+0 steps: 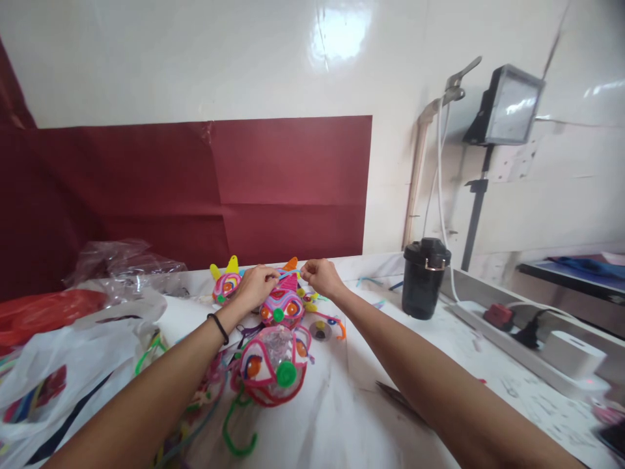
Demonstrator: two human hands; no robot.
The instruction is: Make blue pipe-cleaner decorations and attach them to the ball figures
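Note:
Between my two hands stretches a light blue strip that looks like a pipe cleaner [291, 273]. My left hand [258, 286] pinches one end, and my right hand [322, 276] pinches the other. Just below them sits a pink animal figure [280, 314] with orange eyes and a green nose. Closer to me is a second, clear plastic figure [278, 365] trimmed in pink and red, with a curled green pipe cleaner [239, 443] beside it. A third figure with yellow ears [225, 284] stands behind my left wrist.
At the right stand a black lidded cup [424, 280] and a white power strip [527, 355] with plugs. Scissors [398, 397] lie partly under my right forearm. White plastic bags [92, 365] and a red bag [49, 309] fill the left. A lamp [512, 104] rises behind.

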